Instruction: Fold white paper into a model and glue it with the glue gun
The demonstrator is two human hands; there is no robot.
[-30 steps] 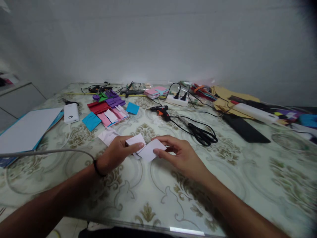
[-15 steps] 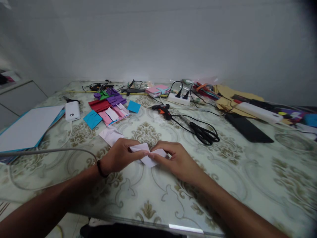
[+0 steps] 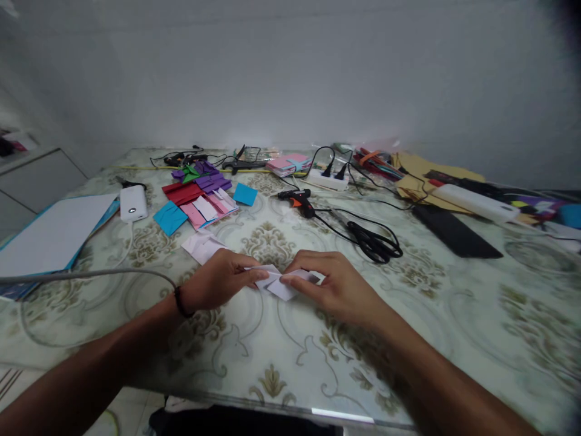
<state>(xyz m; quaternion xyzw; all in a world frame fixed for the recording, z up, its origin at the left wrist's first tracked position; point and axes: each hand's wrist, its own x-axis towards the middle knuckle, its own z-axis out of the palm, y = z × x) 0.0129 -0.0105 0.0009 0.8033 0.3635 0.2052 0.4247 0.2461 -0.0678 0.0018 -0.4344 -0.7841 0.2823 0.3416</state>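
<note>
Between my two hands is a small piece of folded white paper [image 3: 284, 288], held just above the patterned tabletop [image 3: 272, 345]. My left hand [image 3: 227, 280], with a dark band at its wrist, pinches the paper's left side, thumb on top. The right side is gripped by my right hand [image 3: 329, 281], its thumb pressing near the middle and its fingers behind. Another folded white paper [image 3: 200, 245] lies just beyond my left hand. Pink folded papers [image 3: 211, 209], a red one [image 3: 183, 194] and blue squares [image 3: 170, 218] are farther back on the left.
A black glue gun [image 3: 299, 203] with a coiled cord [image 3: 374, 242] lies ahead. At left are a white power bank [image 3: 133, 203] and a stack of sheets [image 3: 54, 236]. A power strip [image 3: 327, 180] sits at the back; a black flat object [image 3: 456, 233] lies right.
Both hands have shifted slightly to the right with the folded paper. The paper is now tilted flatter, and my left thumb has drawn back from my right thumb.
</note>
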